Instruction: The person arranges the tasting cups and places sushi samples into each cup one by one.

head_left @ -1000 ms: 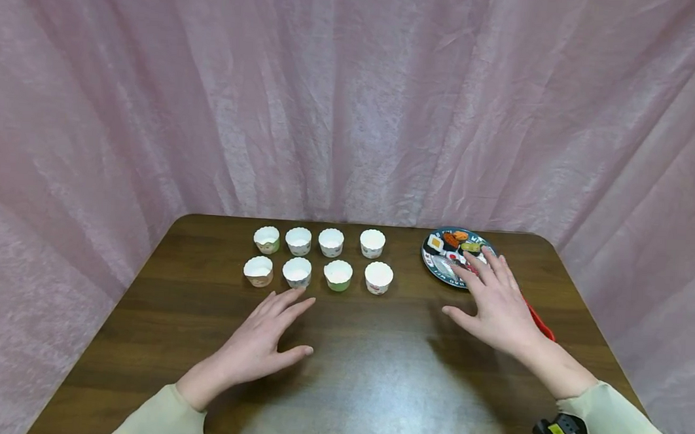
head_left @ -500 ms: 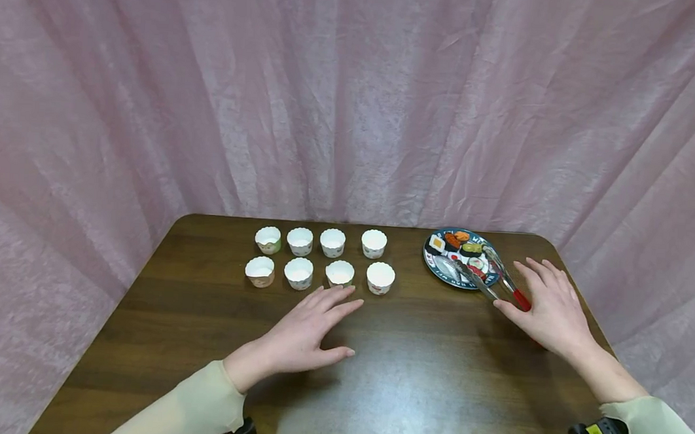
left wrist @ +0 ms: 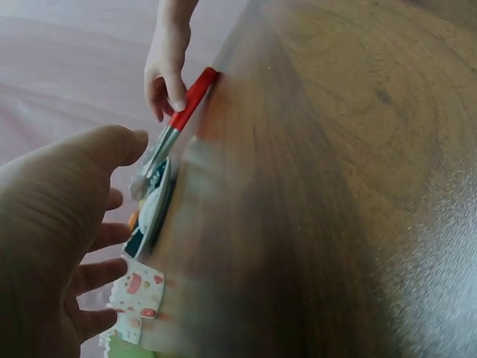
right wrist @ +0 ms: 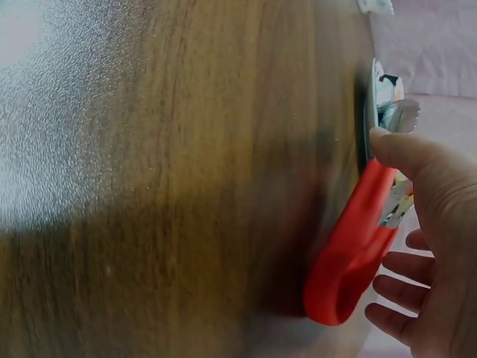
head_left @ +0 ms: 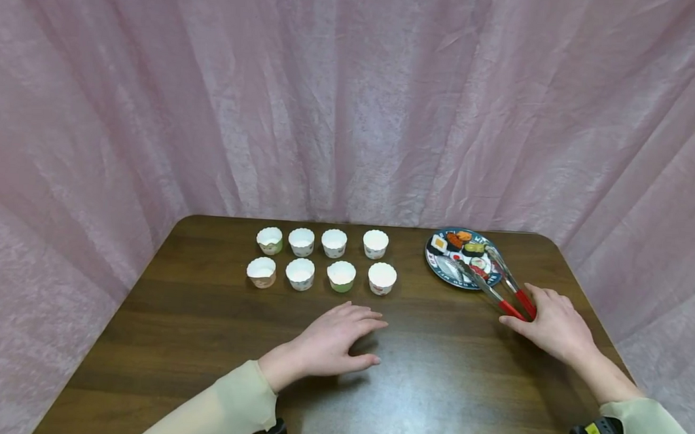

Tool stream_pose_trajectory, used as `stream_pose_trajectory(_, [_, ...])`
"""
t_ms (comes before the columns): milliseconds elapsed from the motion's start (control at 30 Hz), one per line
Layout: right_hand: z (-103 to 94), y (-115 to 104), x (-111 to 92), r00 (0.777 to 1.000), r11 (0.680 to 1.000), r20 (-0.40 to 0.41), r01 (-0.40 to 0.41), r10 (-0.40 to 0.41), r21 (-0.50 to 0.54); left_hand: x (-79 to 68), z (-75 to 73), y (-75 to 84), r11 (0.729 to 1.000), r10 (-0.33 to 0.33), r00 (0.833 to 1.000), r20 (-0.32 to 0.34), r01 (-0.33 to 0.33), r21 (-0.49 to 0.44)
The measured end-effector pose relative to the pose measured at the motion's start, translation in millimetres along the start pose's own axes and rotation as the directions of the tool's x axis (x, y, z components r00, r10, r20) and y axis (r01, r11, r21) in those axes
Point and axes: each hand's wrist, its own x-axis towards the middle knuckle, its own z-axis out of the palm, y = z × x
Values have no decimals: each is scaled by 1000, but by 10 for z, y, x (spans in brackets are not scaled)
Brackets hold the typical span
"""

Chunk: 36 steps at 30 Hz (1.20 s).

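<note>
Red-handled metal tongs [head_left: 510,303] lie with their tips over a round patterned plate [head_left: 439,271] at the back right. My right hand [head_left: 560,325] is at the handles; in the right wrist view its thumb overlaps the top of the red handle [right wrist: 349,242], while the other fingers, slightly bent, stay spread on the other side. Whether the thumb touches the handle I cannot tell. Several sushi pieces [head_left: 473,249] sit on the plate. My left hand [head_left: 332,341] hovers over the table in front of the paper cups, fingers relaxed and holding nothing.
Two rows of white-lined paper baking cups [head_left: 341,276] stand at the back, left of the plate. The brown wooden table [head_left: 199,340] ends at a pink curtain [head_left: 353,112] behind and at the sides.
My right hand has moved right from above the plate and come down to the tongs' handles. My left hand has shifted right and away from the cups.
</note>
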Motion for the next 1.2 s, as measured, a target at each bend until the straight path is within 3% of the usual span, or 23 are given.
stream_pose_trajectory(200, [44, 43, 1, 1000, 999, 3, -25, 25, 20, 9, 79, 9, 1000, -30, 999, -16, 30, 1])
stream_pose_trajectory(467, [77, 60, 7, 998, 997, 19, -56, 55, 53, -80, 129, -16, 991, -106, 993, -53, 101, -90])
stream_pose_trajectory(767, [131, 72, 54, 997, 995, 12, -71, 70, 69, -129, 165, -30, 987, -126, 991, -41, 121, -103])
stream_pose_trajectory(1200, [126, 39, 69, 995, 990, 9, -101, 101, 102, -168, 66, 22, 973, -174, 981, -88, 158, -166])
